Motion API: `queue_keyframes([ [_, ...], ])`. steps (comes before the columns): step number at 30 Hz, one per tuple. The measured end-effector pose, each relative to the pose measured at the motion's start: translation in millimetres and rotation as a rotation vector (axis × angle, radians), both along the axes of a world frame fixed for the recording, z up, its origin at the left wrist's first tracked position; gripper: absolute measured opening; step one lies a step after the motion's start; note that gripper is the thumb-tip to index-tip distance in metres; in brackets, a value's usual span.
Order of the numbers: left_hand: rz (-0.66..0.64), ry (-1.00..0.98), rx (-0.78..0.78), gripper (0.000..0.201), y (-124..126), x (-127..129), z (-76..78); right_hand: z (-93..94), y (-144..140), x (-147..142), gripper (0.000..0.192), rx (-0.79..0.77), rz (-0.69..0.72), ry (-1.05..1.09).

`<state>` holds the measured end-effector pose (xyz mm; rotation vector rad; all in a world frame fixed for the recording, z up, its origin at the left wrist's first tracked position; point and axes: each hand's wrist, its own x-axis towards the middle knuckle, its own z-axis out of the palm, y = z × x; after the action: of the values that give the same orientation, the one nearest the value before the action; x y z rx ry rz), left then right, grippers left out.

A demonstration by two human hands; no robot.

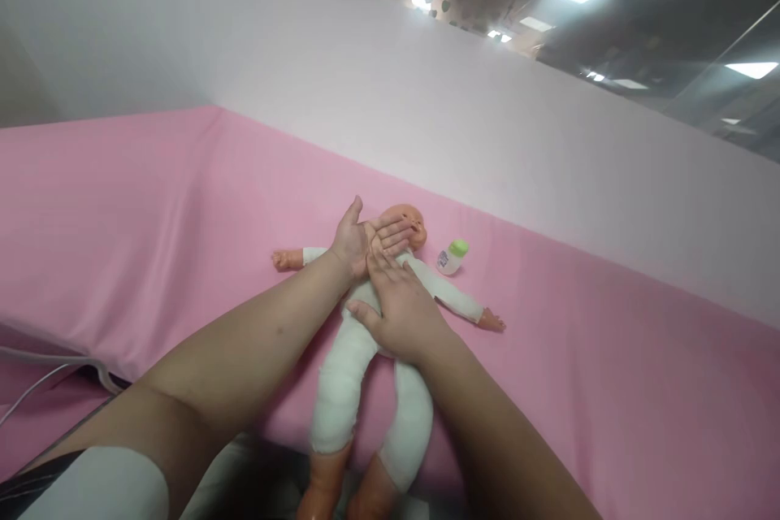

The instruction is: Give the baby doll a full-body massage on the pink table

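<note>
A baby doll [344, 390] in a white body suit lies on its back under my hands, its arms spread and its legs toward me. My left hand [366, 242] is held palm up above the doll's chest, fingers stretched out and covering part of its head. Over the doll's belly, my right hand [405, 309] lies palm down with its fingers extended, the fingertips against the left palm. Neither hand holds anything. Whether the right palm presses on the doll, I cannot tell.
A small bottle [452, 257] with a green cap lies beside the doll's head. The pink cloth [536, 374] spreads under everything, up to a white partition [487, 138] behind. A pale cable [61, 357] runs at the left edge.
</note>
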<state>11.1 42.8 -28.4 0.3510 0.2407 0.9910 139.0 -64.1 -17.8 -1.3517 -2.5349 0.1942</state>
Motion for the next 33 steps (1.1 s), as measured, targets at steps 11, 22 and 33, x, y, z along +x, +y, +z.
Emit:
queue_keyframes([
  [11, -0.066, 0.023, 0.009, 0.091, -27, 26, 13.0, 0.8, 5, 2, 0.094, 0.121, -0.007, 0.081],
  [22, 0.063, 0.01, -0.026, 0.088, -12, 7, 13.0, -7.0, 20, 12, 0.084, 0.056, -0.035, 0.061],
  [33, 0.111, -0.021, -0.003, 0.087, -10, 1, 12.9, 9.3, -2, 5, 0.093, 0.031, 0.231, 0.103],
])
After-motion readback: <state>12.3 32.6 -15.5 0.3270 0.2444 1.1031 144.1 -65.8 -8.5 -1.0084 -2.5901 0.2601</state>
